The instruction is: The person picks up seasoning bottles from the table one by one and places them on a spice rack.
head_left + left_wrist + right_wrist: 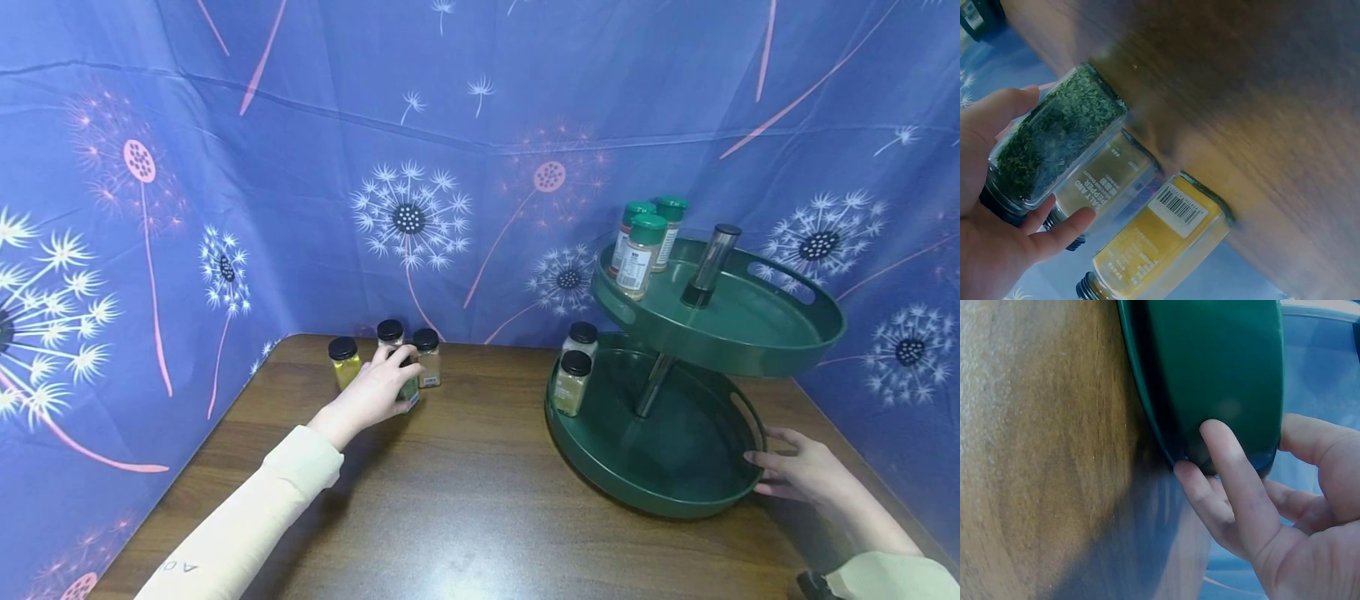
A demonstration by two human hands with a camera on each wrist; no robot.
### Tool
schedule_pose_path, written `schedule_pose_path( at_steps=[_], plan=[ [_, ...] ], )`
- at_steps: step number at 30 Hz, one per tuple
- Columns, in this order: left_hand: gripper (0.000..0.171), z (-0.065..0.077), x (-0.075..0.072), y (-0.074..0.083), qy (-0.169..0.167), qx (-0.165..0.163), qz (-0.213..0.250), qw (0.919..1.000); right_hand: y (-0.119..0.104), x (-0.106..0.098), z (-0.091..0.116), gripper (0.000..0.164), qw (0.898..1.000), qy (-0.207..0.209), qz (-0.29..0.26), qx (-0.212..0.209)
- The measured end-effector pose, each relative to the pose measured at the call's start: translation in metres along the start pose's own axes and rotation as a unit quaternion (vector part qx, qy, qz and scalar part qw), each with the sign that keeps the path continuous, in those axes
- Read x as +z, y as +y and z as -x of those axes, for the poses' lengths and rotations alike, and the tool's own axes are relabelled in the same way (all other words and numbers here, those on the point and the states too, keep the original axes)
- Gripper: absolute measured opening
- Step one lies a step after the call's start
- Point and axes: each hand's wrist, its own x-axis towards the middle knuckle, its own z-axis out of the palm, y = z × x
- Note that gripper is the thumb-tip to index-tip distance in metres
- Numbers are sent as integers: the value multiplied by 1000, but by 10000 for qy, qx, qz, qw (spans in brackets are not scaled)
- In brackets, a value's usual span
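My left hand (371,387) grips a square jar of dried green herbs (1060,137) with a black lid, the thumb on one side and fingers round the lid end. Close about it on the table are a yellow-filled jar (345,372), a black-lidded jar (390,332) partly hidden by the hand, and a beige-filled jar (428,362). At the right, my right hand (806,468) holds the lower tier's edge of a green two-tier round tray (652,493). Its thumb lies over the rim, while other fingers touch the outer wall (1229,356).
On the upper tier (780,354) stand three green-capped spice bottles (636,260) at the left. Two black-lidded jars (572,387) stand at the lower tier's left. A patterned blue cloth (480,108) hangs behind and beside the wooden table (465,467).
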Motion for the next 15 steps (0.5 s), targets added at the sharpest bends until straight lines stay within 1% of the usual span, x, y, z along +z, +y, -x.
schedule_pose_path(
  at_steps=[7,10,15],
  plan=[
    [45,0,6,-2,377,225,14,9990,5,-2,-1,82,9998,-40,-198,-66],
    [43,0,7,-2,418,205,37,9989,5,-3,-2,84,9997,-68,-224,-9],
    [44,-1,8,-1,364,102,73,9993,2,-4,-1,85,9999,-81,-111,18]
  ],
)
